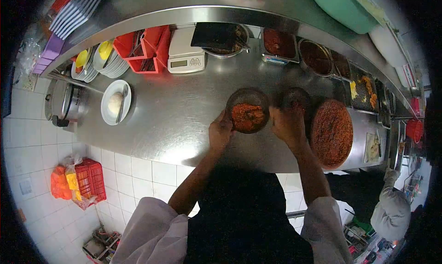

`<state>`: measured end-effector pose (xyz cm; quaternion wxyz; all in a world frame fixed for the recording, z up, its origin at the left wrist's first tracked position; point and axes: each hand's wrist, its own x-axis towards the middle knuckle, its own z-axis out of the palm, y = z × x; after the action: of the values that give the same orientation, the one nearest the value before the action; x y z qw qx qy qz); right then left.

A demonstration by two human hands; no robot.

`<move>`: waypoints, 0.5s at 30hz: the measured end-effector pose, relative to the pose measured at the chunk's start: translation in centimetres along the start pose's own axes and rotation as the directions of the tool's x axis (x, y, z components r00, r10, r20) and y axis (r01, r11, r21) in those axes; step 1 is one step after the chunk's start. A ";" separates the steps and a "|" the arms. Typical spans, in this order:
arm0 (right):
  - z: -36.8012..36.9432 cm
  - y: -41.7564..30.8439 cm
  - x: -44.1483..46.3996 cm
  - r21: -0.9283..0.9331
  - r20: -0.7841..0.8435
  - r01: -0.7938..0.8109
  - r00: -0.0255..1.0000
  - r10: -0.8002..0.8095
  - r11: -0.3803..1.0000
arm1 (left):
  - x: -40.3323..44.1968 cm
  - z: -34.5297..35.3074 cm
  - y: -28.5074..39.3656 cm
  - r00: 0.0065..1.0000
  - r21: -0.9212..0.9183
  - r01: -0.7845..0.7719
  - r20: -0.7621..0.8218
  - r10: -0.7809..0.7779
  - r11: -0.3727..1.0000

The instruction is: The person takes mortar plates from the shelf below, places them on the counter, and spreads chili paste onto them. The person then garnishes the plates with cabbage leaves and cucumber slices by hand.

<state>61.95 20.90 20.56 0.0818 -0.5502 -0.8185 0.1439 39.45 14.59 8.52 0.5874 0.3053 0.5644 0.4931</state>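
Observation:
A dark stone-like bowl (236,97) holds an orange-red chunky paste (248,116). My left hand (221,131) grips its left side, the thumb at the rim. My right hand (286,126) is between this bowl and a second dark bowl (294,94), overlapping the second one's near left edge. Its fingers are partly hidden and blurred, so I cannot make out whether they hold anything. Some reddish paste shows inside the second bowl. Right of my right hand stands a large round tray (332,134) heaped with red-brown chopped paste.
A white plate (107,117) with a pale round food and a spoon lies left. Along the back are red cutlery bins (142,49), a kitchen scale (186,56) and sauce containers (279,44). An overhead shelf (193,13) crosses above. Another person's sleeve (391,213) shows at right.

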 end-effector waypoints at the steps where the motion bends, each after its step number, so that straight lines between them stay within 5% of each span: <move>1: -1.0 -0.4 0.4 -0.014 0.066 0.044 0.997 -0.043 0.999 | 0.0 -0.2 0.6 1.000 0.086 0.013 -0.003 -0.013 0.996; 5: 0.1 1.6 0.7 -0.112 0.133 0.136 0.984 -0.121 0.984 | 0.0 -0.5 2.6 0.995 0.240 -0.101 0.042 0.094 0.965; 8: -0.6 3.0 2.1 -0.185 0.167 0.075 0.985 -0.043 0.980 | 1.3 -1.1 0.2 0.974 0.111 -0.226 0.063 0.220 0.968; 10: -1.3 2.6 2.6 -0.180 0.139 0.055 0.990 -0.030 0.982 | 2.3 -1.8 -1.1 0.978 0.151 -0.205 0.082 0.194 0.967; 12: 1.4 5.1 1.6 0.025 0.152 -0.071 0.986 0.067 0.997 | 3.3 -2.6 -2.0 0.986 0.237 -0.157 0.094 0.138 0.959; 15: 1.8 3.5 0.6 -0.153 0.113 -0.032 0.992 0.049 0.988 | 4.2 -3.4 -2.3 0.991 0.411 -0.115 0.104 0.079 0.904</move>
<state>64.27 22.43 17.73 -0.0106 -0.5620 -0.8190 0.1150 36.22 17.05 4.29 0.5068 0.4719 0.6152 0.3768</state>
